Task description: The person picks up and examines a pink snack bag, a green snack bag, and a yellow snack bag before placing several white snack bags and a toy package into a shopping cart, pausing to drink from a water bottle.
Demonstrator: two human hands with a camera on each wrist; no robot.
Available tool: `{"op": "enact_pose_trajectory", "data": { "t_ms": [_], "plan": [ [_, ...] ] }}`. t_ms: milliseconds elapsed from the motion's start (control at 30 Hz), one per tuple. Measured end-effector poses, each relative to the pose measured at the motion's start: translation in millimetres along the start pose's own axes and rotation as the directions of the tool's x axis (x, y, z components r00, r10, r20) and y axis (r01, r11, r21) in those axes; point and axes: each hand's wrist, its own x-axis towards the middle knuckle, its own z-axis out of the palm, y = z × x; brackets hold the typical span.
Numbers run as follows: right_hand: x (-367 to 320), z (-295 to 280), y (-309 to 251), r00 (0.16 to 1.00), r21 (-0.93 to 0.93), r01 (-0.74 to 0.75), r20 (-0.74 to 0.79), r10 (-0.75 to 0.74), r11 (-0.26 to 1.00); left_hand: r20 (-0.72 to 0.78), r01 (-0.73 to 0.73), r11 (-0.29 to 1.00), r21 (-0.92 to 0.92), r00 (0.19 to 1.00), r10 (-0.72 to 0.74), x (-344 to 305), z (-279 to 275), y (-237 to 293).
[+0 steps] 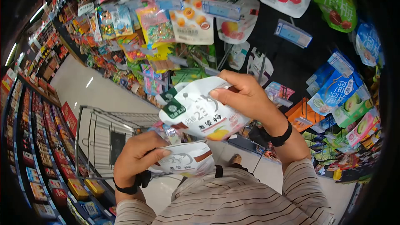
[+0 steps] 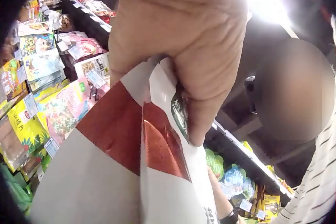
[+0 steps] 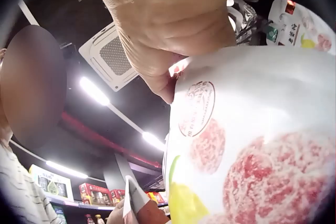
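Note:
My right hand (image 1: 254, 100) pinches the top edge of a white snack pouch (image 1: 187, 109), thumb on its front. The pouch has a dark green corner label, black lettering and a yellow fruit picture; its reddish, frosted-looking snack pieces show large in the right wrist view. Lower and to the left, my left hand (image 1: 139, 154) grips a second white snack pouch (image 1: 193, 160) by its edge. Seen from the left wrist, this pouch (image 2: 100, 192) has a reddish-brown band, and the thumb presses near its green label. The two pouches are close together in front of the striped shirt.
A metal shopping cart (image 1: 78, 141) stands at the left, beyond the left hand. Hanging snack bags (image 1: 191, 21) fill the dark display rack ahead, with price tags (image 1: 293, 34) on prongs. Shelves of packaged goods (image 1: 33, 150) run along the far left side of the aisle.

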Motion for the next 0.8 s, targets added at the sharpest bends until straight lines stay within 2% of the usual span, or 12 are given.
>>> {"op": "enact_pose_trajectory", "data": {
  "t_ms": [100,167,200,300,400,500,533,633,667,767,800],
  "plan": [
    [3.1,13.3,17.1,0.999,-0.063,-0.041,-0.028,0.039,0.997,0.03,0.086,0.996,0.018,0.996,-0.087,-11.6,-2.1,-5.8],
    [2.4,29.8,16.3,0.999,-0.028,-0.047,-0.009,0.046,0.999,0.007,0.025,0.993,0.116,1.0,-0.026,-15.1,1.3,-18.3],
    [1.7,37.2,29.1,0.998,-0.069,-0.04,0.037,0.042,0.997,-0.01,0.016,0.992,0.123,1.0,-0.015,-17.7,4.8,-24.5],
    [-3.1,70.5,47.9,0.989,-0.221,0.085,0.138,-0.055,0.972,-0.091,0.04,0.996,0.082,0.995,-0.033,-27.0,24.8,-40.2],
    [-10.4,94.1,68.7,0.981,-0.213,0.104,0.182,-0.065,0.971,-0.218,-0.054,0.924,0.38,0.965,0.145,-32.1,47.3,-56.3],
    [-16.6,106.9,88.5,0.966,-0.177,0.003,0.255,0.043,0.984,-0.302,-0.004,0.928,0.372,0.945,0.126,-44.8,62.5,-75.7],
    [-18.1,113.1,95.2,0.964,-0.15,0.058,0.264,-0.017,0.987,-0.274,0.0,0.943,0.333,0.957,0.096,-48.3,66.1,-81.4],
    [-21.1,131.1,99.4,0.95,-0.166,0.047,0.312,0.007,0.985,-0.273,0.037,0.957,0.288,0.961,0.045,-54.2,74.0,-93.7],
    [-23.1,136.9,95.8,0.942,-0.161,-0.066,0.315,0.115,0.985,-0.305,0.033,0.949,0.312,0.95,0.067,-55.3,74.2,-102.4],
    [-22.4,152.4,107.7,0.937,-0.103,0.01,0.348,0.026,0.995,-0.205,0.192,0.958,0.213,0.967,-0.148,-63.0,69.8,-115.6],
    [-21.3,156.4,112.5,0.932,-0.102,0.017,0.363,0.021,0.995,-0.228,0.115,0.964,0.241,0.972,-0.059,-63.4,68.5,-121.2]
  ]
}}
